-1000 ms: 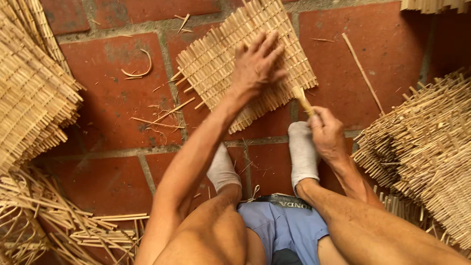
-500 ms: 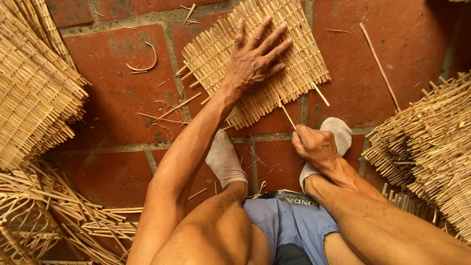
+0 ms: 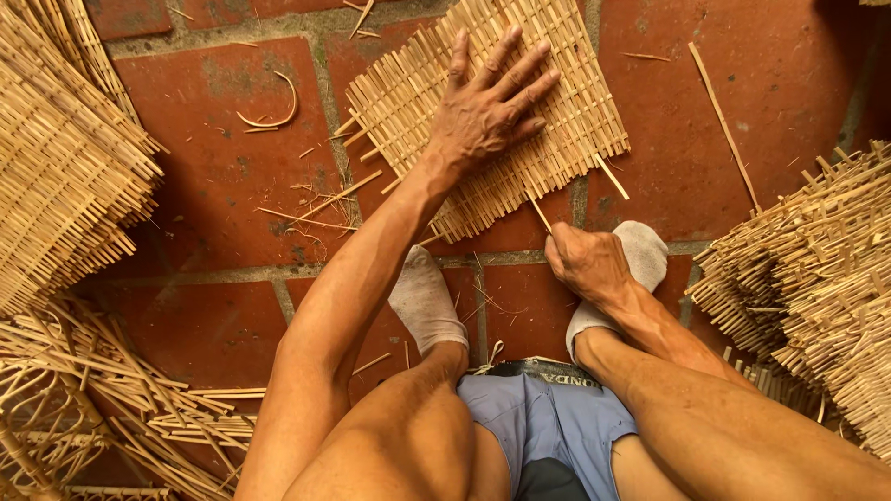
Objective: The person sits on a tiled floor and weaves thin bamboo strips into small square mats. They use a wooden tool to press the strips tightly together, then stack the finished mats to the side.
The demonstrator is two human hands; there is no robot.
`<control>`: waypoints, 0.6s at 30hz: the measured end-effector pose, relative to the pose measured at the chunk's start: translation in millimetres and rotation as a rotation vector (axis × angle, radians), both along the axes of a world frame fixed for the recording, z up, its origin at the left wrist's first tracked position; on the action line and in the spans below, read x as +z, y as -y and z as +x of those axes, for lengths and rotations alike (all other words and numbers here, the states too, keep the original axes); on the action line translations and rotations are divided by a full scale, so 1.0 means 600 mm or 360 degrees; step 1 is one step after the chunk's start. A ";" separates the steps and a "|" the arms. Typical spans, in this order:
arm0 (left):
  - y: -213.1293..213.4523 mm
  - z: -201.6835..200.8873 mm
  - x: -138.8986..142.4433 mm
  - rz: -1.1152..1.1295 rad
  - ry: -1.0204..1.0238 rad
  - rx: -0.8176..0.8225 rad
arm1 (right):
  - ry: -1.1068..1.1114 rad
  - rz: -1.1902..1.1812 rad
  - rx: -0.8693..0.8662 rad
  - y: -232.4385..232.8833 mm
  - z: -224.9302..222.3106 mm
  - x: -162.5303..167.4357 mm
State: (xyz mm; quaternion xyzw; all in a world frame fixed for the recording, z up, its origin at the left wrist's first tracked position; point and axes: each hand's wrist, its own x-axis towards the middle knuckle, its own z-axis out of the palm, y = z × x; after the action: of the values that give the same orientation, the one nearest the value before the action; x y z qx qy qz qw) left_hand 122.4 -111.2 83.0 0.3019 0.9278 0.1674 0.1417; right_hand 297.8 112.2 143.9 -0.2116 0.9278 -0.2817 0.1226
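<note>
- Left hand (image 3: 487, 116) lies flat and open, fingers spread, palm down on the woven bamboo mat (image 3: 408, 102); fingertips point up and to the right in the head view.
- Woven bamboo mat sits on the red brick floor (image 3: 204, 176), turned at a slant: its long axis runs from lower left to upper right, loose slat ends sticking out along the lower and left edges.
- Right hand (image 3: 587, 263) is closed in a fist around a thin bamboo slat (image 3: 538, 211), just below the mat's lower edge.
- Bamboo slat points up and slightly left, its far end at or under the mat's edge; whether it has entered the weave, cannot tell.
- White socks (image 3: 425, 301) on both feet rest on the bricks below the mat, one either side of the right hand.
- Stack of finished mats (image 3: 65, 167) lies at far left, another stack (image 3: 817, 269) at far right.
- Loose bamboo strips (image 3: 102, 390) are heaped at lower left; a single long stick (image 3: 724, 125) lies on the bricks right of the mat.
</note>
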 end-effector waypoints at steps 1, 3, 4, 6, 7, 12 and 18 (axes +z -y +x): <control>0.000 0.002 -0.001 0.0013 -0.0014 -0.0001 | -0.0037 0.0000 0.0007 0.000 -0.001 -0.004; -0.001 0.002 -0.003 0.0036 -0.0062 0.0000 | -0.0051 0.0018 0.0023 0.000 -0.004 -0.015; -0.001 0.002 -0.003 0.0020 -0.0049 -0.0005 | -0.0004 0.0043 0.0030 0.001 -0.005 -0.021; -0.001 0.000 -0.002 -0.0013 -0.0037 -0.0016 | 0.0037 0.0064 0.0048 0.001 -0.006 -0.032; -0.001 -0.001 0.000 -0.0009 -0.0037 -0.0018 | 0.0033 0.0061 0.0058 0.001 -0.006 -0.037; -0.001 0.001 0.017 -0.0050 -0.0026 -0.0047 | 0.0026 0.0032 0.0015 -0.004 0.000 -0.032; -0.005 0.006 0.025 -0.0069 -0.0027 -0.0019 | -0.0097 0.0012 -0.0066 -0.014 0.009 0.009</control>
State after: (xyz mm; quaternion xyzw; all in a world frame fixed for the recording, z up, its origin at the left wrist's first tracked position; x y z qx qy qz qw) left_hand 126.1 -107.9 98.0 0.3057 0.9305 0.1439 0.1414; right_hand 303.2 120.3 149.4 -0.2004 0.9364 -0.2741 0.0890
